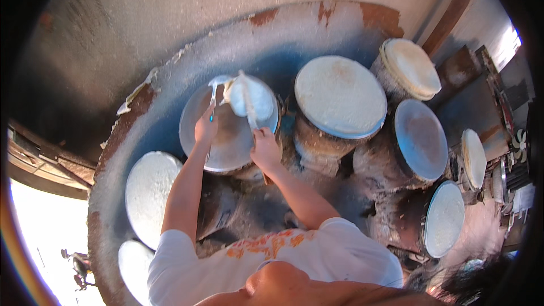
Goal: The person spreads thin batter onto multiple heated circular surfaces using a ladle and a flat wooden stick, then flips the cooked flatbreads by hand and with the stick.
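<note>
Both arms reach forward over a round grey griddle (226, 156). A white, round patch of batter (262, 102) lies on its far right part, with a ragged, yellowish edge on the left. My left hand (205, 129) is closed round the handle of a slim pale ladle (214, 92), whose white head is at the griddle's far edge. My right hand (265, 150) grips a long flat spatula (249, 107); its pale blade crosses the batter and its brown handle end sticks out below the hand. Motion smears both tools a little.
Several more round griddles stand around me. White sheets cover the griddle tops at right (340, 96) and left (150, 192); another griddle (420, 139) looks bare grey. A pale stack of round sheets (412, 65) sits at the far right. A curved stained wall (198, 0) rises behind.
</note>
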